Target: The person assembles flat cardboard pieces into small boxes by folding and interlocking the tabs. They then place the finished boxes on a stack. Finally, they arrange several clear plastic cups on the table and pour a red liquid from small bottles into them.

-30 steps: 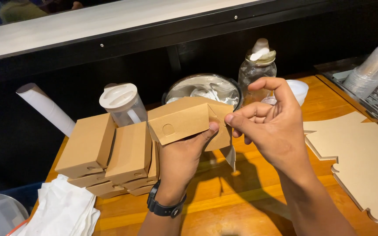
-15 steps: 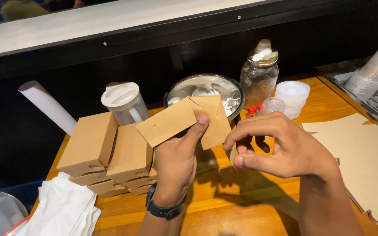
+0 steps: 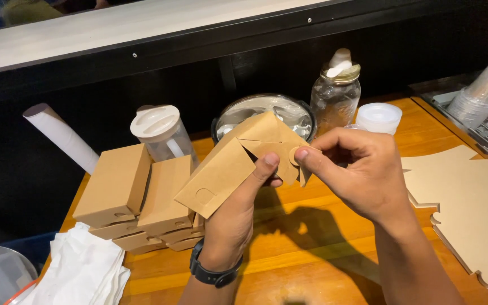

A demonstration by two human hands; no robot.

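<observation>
My left hand (image 3: pixel 234 217), with a black watch on its wrist, holds a brown cardboard box (image 3: pixel 230 164) up over the wooden table (image 3: pixel 323 254), thumb pressed on its front face. My right hand (image 3: pixel 362 172) pinches the round tab of the box's end flap between thumb and forefinger. The box is tilted, its end flaps partly folded in.
Folded brown boxes (image 3: pixel 134 195) are stacked at the left, white napkins (image 3: pixel 83 271) in front of them. Behind stand a lidded plastic jug (image 3: pixel 162 133), a covered metal bowl (image 3: pixel 266 110), a glass jar (image 3: pixel 335 93) and a white tub (image 3: pixel 378 117). Flat cardboard blanks (image 3: pixel 470 197) lie at the right.
My right hand dropped, then came back up to the box's end flap and now pinches its tab. My left hand tilted the box so its end faces the right hand.
</observation>
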